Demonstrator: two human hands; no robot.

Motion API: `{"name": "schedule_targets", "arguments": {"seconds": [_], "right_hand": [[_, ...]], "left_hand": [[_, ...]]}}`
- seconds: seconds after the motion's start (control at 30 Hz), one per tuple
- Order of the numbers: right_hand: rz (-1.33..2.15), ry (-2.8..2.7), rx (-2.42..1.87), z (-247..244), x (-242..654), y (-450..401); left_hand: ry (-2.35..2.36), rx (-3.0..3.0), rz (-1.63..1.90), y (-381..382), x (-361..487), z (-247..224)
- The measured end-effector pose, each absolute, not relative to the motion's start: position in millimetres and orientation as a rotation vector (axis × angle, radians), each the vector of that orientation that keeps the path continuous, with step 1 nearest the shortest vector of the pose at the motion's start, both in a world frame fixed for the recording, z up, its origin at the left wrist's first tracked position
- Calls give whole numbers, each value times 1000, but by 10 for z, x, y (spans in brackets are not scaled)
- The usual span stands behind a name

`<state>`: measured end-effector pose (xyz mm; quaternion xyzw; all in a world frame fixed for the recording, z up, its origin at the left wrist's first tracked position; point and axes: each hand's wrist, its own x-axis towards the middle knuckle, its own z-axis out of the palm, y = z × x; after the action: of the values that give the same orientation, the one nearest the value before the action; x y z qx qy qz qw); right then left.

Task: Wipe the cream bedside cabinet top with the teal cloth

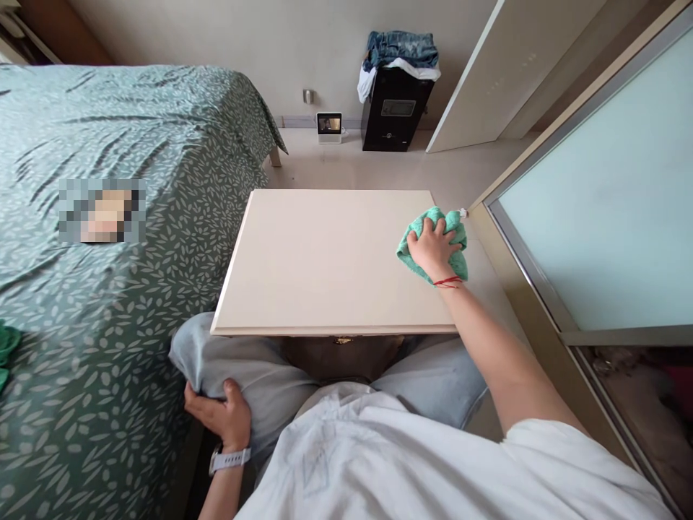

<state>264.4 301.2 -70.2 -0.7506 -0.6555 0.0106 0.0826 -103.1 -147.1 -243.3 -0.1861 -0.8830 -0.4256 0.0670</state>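
While right hand (433,249) covers green cloth (433,242), cloth's middle hidden.

The bench (325,267) top lies bare from its left edge across to the green cloth (433,242) at the right edge. The bed (135,217) crowds the left side, the glass door frame (541,289) the right. Open floor (368,170) lies beyond.

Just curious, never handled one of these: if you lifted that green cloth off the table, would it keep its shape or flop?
The green cloth would probably flop: it already bunches into soft folds under the right hand. It looks light, likely sliding easily over the smooth table. It shouldn't roll or break.
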Motion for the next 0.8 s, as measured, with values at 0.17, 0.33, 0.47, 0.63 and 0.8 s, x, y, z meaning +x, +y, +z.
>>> {"name": "schedule_targets", "arguments": {"seconds": [0.17,0.33,0.47,0.63,0.8], "right_hand": [[52,-2132,-2080,-669,2109,2949],[165,-2335,-1875,-524,1313,2759],[265,-2474,-1721,-395,726,2588],[397,-2563,-1522,-325,110,2405],[391,-2704,-1289,-326,-382,2210]], "left_hand": [[-2651,-592,-1265,-1476,-1017,-2420],[-2625,-602,-1272,-1475,-991,-2414],[-2615,-614,-1270,-1477,-990,-2431],[-2607,-623,-1270,-1481,-989,-2439],[-2616,-623,-1258,-1481,-975,-2421]]}}
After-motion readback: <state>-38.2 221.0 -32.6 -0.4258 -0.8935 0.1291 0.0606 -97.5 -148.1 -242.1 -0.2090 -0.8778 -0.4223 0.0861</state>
